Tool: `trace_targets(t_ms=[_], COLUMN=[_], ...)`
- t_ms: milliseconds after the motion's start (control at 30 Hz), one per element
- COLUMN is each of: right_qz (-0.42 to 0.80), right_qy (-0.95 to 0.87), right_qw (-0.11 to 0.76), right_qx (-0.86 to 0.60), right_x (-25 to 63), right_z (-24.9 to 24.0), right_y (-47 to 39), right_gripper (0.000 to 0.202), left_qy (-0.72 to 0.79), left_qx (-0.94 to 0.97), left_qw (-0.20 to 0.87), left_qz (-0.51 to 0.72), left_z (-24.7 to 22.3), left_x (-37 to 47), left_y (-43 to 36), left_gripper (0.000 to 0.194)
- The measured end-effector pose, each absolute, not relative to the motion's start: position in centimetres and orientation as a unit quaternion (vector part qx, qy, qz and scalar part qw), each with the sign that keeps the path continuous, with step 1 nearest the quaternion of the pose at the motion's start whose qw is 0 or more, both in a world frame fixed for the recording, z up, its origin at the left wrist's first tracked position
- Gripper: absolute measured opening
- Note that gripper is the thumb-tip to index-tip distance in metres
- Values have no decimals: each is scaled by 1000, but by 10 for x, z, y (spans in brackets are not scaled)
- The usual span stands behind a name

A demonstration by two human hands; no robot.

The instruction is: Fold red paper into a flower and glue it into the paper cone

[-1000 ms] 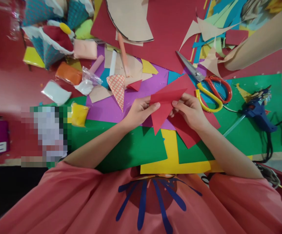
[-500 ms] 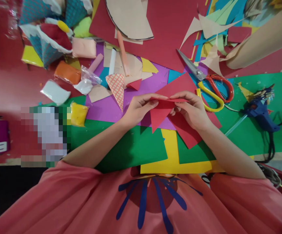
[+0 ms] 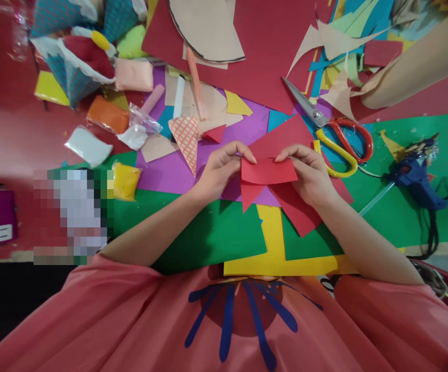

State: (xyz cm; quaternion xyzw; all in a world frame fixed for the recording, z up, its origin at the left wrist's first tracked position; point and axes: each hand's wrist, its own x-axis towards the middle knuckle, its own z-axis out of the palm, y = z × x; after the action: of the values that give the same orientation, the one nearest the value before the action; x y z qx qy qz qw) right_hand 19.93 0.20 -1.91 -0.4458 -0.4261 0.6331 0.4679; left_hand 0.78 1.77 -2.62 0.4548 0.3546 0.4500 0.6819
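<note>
A small red paper strip is stretched between my two hands, its broad face turned up toward me. My left hand pinches its left end between thumb and fingers. At the other end, my right hand grips the strip the same way. Larger red paper pieces lie under and around the strip, partly covered by my hands. Just right of my right hand rest scissors with one red and one yellow handle loop. A small cone with a red lattice pattern lies left of my left hand.
A blue glue gun lies at the right with its cord. Packets of coloured clay, such as an orange one and a yellow one, are at the left near blue cones. A beige paper roll and paper scraps occupy the far right.
The red paper strip has tilted from nearly edge-on to face-up, so its flat side now shows. My fingers have drawn apart toward its two ends.
</note>
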Motion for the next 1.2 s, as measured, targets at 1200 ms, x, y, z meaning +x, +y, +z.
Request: trace_targets(t_ms=[1200], right_qz=[547], right_qy=[-554], right_qw=[443], right_qx=[-445], right_x=[211], right_z=[-16], right_y=[2], right_gripper=[12], left_qy=[433], left_qx=[600], left_qw=[539], left_qz=[402], left_z=[-21], left_x=[3], left_y=[15], left_gripper=[26])
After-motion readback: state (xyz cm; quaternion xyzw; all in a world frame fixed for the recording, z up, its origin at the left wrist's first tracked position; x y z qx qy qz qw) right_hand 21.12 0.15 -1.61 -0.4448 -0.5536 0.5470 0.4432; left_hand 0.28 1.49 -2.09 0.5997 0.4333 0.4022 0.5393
